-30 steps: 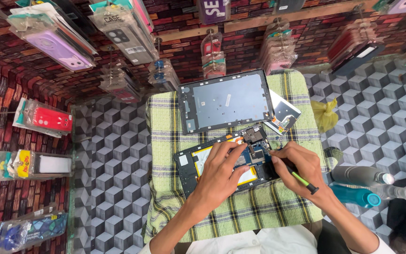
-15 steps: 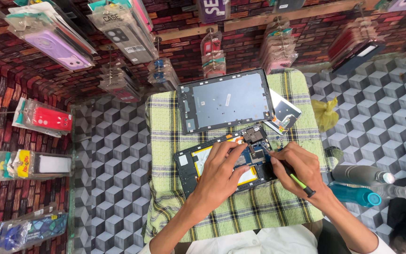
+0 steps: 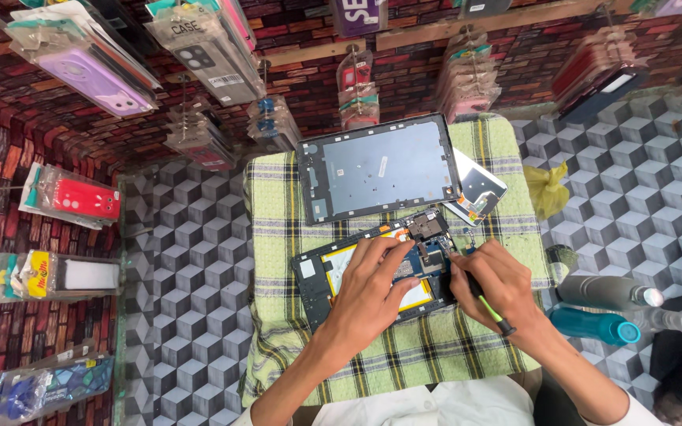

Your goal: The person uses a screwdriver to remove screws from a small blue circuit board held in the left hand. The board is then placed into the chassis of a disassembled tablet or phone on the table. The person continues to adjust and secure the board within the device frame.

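An opened tablet lies on a green checked cloth, its battery and circuit boards bare. My left hand rests flat on the tablet's insides, fingers spread, pressing it down. My right hand grips a thin screwdriver with a green and black handle, its tip down on the tablet's right-hand board. The tablet's removed back cover lies inside-up just beyond. A small separate part sits at the tablet's top right corner.
A second small screen or panel pokes out from under the back cover's right edge. A yellow scrap lies to the right. A grey bottle and a teal bottle lie at right. Packaged phone cases hang on the brick-patterned wall.
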